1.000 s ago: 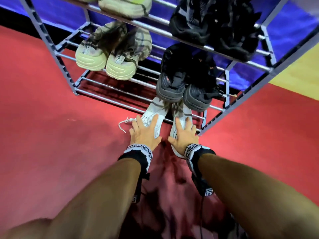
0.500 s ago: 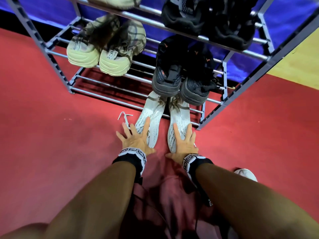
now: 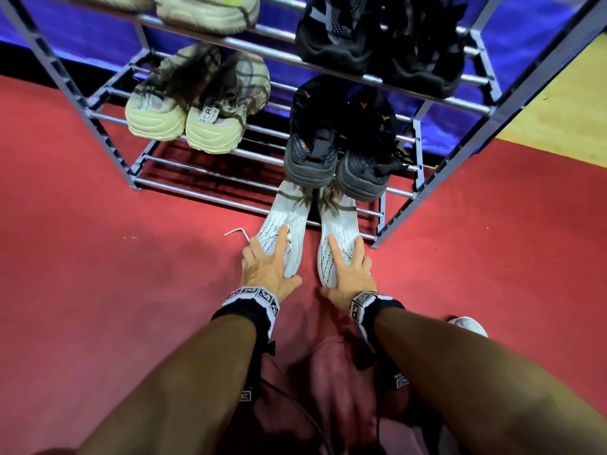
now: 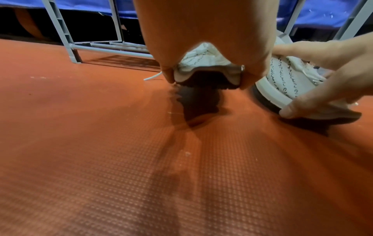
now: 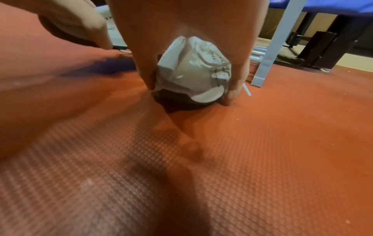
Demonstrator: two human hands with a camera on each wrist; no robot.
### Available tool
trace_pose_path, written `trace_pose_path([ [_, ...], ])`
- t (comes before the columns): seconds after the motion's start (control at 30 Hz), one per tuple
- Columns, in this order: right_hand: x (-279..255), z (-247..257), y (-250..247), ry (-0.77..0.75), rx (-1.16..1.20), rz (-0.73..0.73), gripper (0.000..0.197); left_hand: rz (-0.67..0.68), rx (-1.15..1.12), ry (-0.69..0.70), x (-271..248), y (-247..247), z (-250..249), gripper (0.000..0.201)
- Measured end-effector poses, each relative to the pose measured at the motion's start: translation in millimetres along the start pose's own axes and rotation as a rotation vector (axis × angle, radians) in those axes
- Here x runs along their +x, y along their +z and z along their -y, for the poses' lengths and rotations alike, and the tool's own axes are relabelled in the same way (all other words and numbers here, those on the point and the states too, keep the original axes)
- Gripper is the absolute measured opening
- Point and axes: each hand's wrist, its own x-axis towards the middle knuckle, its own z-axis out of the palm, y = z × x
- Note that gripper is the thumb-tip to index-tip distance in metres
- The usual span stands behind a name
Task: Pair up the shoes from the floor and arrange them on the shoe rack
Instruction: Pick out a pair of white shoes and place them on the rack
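Down at lower centre of the head view, caught the left hand (image 3: 269,270) clamped over the heel end of the left white shoe (image 3: 279,221), thumb on one side and fingers spread down the other. Same deal just beside it: right hand (image 3: 349,277) gripping the heel end of the right white shoe (image 3: 338,221). Confirmed it in both wrist views, with thumb and fingers pinching each heel from either side.

Found the two shoes lying side by side, close but not quite touching, toes pushed in over the front bars of the bottom tier of the shoe rack (image 3: 108,139) and heels sticking out over the red floor (image 3: 98,257). Couldn't tell whether the heels were resting on the floor or lifted a bit. Noticed a loose lace (image 3: 236,231) trailing off to the left of the left white shoe.

Directly above the toes, on the middle tier, saw a dark pair (image 3: 341,149) with heels facing out. Left of that on the same tier, spotted a beige pair (image 3: 197,106). Up on the top tier, made out a beige shoe (image 3: 210,11) at upper centre and black shoes (image 3: 377,37) at upper right.

Also glimpsed something white (image 3: 468,325) on the floor at the right, mostly hidden behind the right forearm.
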Motion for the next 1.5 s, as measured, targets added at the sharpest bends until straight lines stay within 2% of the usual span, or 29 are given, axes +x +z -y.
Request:
trace_pose_path([
  [0.2, -5.1, 4.7, -10.3, 0.016, 0.039, -0.029, 0.109, 0.039, -0.044, 0.004, -1.2, -15.0, -2.8, 0.107],
  [0.43, -20.1, -2.0, -24.3, -0.019, -0.014, 0.155, 0.107, 0.11, 0.026, -0.085, -5.4, -15.4, 7.6, 0.119],
  [0.6, -25.8, -3.7, -23.0, -0.009, -0.098, 0.198, 0.109, 0.152, 0.107, -0.123, -6.4, -8.4, 14.6, 0.119],
  [0.73, -22.6, 1.0, -18.2, 0.015, -0.101, 0.166, 0.115, 0.165, 0.066, -0.14, -0.9, -4.6, 7.4, 0.119],
  [0.87, -12.9, 5.9, -19.1, 0.032, 0.017, 0.078, 0.121, 0.165, 0.022, -0.176, 6.3, -0.5, -1.5, 0.118],
  [1.13, 26.3, 18.6, -32.6, 0.06, 0.208, 0.068, 0.119, 0.093, 0.074, -0.161, 8.3, 0.6, 5.3, 0.109],
  [1.23, 35.1, 25.9, -31.2, 0.079, 0.175, 0.057, 0.12, 0.095, 0.101, -0.198, 6.2, -3.0, 12.3, 0.115],
  [1.37, 36.3, 36.4, -23.6, 0.165, 0.05, -0.018, 0.11, 0.139, 0.152, -0.312, -4.3, 0.1, 32.2, 0.117],
  [1.5, 24.7, 31.7, -20.8, 0.106, 0.062, 0.044, 0.116, 0.132, 0.188, -0.319, -11.5, 4.4, 40.4, 0.117],
])
